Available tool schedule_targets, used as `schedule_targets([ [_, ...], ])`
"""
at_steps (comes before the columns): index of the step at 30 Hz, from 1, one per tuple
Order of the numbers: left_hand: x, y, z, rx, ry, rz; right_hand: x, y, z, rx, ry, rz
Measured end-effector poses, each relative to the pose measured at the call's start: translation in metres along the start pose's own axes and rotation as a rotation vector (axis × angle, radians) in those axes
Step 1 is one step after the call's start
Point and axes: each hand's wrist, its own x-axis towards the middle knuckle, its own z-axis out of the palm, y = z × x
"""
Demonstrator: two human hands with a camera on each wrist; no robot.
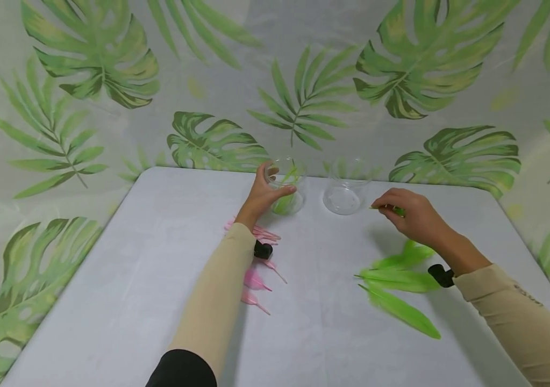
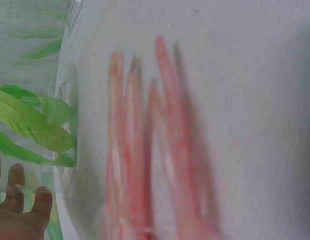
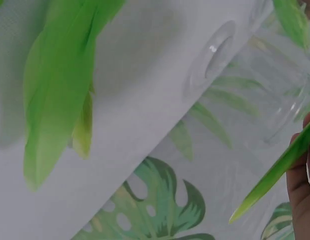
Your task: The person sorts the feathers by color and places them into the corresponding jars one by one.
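At the table's far side my left hand (image 1: pixel 260 194) grips a clear plastic jar (image 1: pixel 298 185), thumb and fingers round its wall. Inside that jar are green feathers (image 2: pixel 37 122). My right hand (image 1: pixel 415 215) pinches one green feather (image 3: pixel 272 172) by its shaft, just right of a second clear jar (image 1: pixel 344 199), which stands with no feathers visible in it. More green feathers (image 1: pixel 398 280) lie on the table below the right hand. Pink feathers (image 1: pixel 254 280) are partly hidden under my left forearm, their shafts (image 2: pixel 175 135) large and blurred in the left wrist view.
A white-covered table (image 1: pixel 323 301) carries everything. Directly behind its far edge hangs a leaf-patterned cloth (image 1: pixel 304 102), close to both jars.
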Motion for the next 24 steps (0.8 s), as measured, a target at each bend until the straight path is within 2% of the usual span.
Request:
schedule_targets([
  [8, 0.001, 0.003, -0.001, 0.037, -0.024, -0.012, 0.004, -0.004, -0.003, 0.025, 0.047, 0.002],
  [15, 0.002, 0.003, 0.0, 0.06, -0.019, -0.019, 0.015, -0.01, -0.012, 0.065, 0.106, 0.021],
  [24, -0.013, 0.028, -0.003, -0.022, -0.088, -0.024, 0.037, -0.023, -0.024, 0.102, 0.104, 0.032],
])
